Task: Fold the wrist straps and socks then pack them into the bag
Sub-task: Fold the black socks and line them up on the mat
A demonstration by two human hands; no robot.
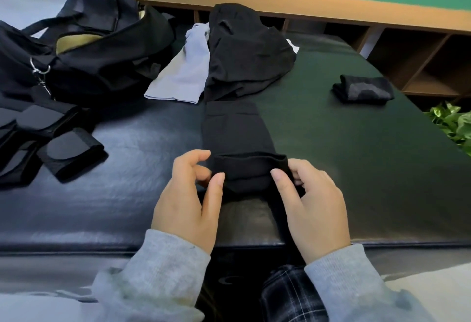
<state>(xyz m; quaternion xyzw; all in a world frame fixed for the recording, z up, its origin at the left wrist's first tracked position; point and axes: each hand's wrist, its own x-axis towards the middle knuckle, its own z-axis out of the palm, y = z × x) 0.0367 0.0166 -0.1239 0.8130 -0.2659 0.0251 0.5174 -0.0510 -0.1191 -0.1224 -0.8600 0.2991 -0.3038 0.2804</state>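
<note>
Left hand (187,200), right hand (309,207) pinch ends of rolled black sock (237,143), centre of dark table (102,194). Wrist straps (68,153) at 9 o'clock. Folded sock (363,89) at 2. Bag (102,49), open, at 11.

We find the scene evenly and moderately lit, soft daylight entering from the upper left. Pale glare streaks the glossy black counter (107,194) along its left and near edge. Black fabrics lose detail in shadow. Wide-angle distortion bows the wooden shelf (331,13). The grey sleeves (165,265) at the bottom appear soft.
</note>
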